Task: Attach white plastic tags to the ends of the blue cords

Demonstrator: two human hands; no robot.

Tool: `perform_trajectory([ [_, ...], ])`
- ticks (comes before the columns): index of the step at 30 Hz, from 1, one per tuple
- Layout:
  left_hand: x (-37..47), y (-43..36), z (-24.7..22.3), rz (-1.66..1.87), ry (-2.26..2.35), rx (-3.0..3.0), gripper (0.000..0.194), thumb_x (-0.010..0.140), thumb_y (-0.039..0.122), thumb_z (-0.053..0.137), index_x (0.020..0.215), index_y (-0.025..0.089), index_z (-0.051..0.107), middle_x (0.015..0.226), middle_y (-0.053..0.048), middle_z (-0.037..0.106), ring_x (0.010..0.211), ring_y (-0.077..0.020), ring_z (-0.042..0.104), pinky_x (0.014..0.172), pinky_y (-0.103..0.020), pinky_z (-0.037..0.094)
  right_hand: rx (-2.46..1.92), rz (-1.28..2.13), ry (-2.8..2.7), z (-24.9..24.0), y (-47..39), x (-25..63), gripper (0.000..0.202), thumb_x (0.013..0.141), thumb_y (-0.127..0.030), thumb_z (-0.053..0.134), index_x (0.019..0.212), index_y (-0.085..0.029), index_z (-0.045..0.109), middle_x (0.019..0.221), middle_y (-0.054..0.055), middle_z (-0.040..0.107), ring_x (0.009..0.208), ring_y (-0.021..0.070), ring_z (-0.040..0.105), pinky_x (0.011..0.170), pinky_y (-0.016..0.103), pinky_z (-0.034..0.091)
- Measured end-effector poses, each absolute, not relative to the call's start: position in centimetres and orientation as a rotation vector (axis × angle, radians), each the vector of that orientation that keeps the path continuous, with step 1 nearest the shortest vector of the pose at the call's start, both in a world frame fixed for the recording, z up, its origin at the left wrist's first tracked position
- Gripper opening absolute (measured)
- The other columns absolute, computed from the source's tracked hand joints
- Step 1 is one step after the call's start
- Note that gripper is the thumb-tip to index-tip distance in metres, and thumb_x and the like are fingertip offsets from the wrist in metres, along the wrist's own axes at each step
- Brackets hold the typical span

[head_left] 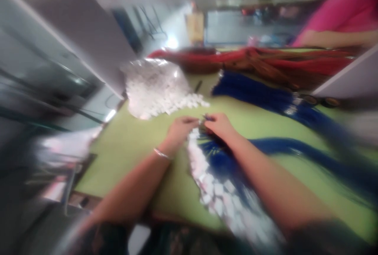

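Observation:
My left hand (180,130) and my right hand (220,124) meet over the middle of the green table (138,141), fingertips nearly touching. The left fingers pinch what looks like a small white connector (200,122). My right fingers are closed on the end of a blue wire, though blur hides the exact grip. Below my hands lies a bundle of blue wires (224,160). A long heap of white connectors (217,196) runs along it toward my body, several of them seemingly on wire ends.
A clear plastic bag (156,85) of white connectors spills at the back left. Tied blue wire bundles (254,91) lie at right, with red and brown wires (251,60) behind. A person in a pink sleeve (339,13) sits across. The table's left edge drops to the floor.

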State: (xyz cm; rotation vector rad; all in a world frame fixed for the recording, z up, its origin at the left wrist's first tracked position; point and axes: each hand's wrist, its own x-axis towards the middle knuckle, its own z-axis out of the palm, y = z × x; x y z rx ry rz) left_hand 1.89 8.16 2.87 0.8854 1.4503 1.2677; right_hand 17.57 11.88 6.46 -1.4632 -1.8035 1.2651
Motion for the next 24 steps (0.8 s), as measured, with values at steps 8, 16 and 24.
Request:
perform_trajectory([
  [8,2.2,8.2,2.6,1.235,1.438,1.018,0.019,0.059,0.027,0.079,0.074,0.017,0.075,0.072,-0.006,0.072,0.072,-0.0190,0.064,0.070,-0.030,0.052,-1.430,1.243,-1.885,5.8,11.7,17.3,0.011,0.065,-0.021,0.055,0.057,-0.015,0.059,0.047,-0.002,0.055,0.047,0.0104,0.049,0.046,0.021,0.034],
  [16,1.4,7.4,3.3,1.097,1.476,1.198,0.022,0.064,0.034,0.076,0.077,0.017,0.074,0.074,-0.006,0.072,0.069,-0.0173,0.063,0.067,-0.029,0.051,-1.395,1.452,-1.817,7.5,11.5,17.8,0.010,0.064,-0.014,0.050,0.056,-0.016,0.056,0.044,-0.004,0.053,0.045,0.0098,0.049,0.046,0.021,0.036],
  [24,0.5,7.4,4.2,0.888,1.429,1.436,0.016,0.068,0.027,0.069,0.078,0.015,0.073,0.073,-0.005,0.071,0.065,-0.0142,0.062,0.061,-0.025,0.048,-1.394,1.429,-1.750,7.1,11.6,18.1,0.012,0.067,-0.024,0.055,0.058,-0.016,0.057,0.047,-0.004,0.054,0.047,0.0107,0.050,0.049,0.022,0.038],
])
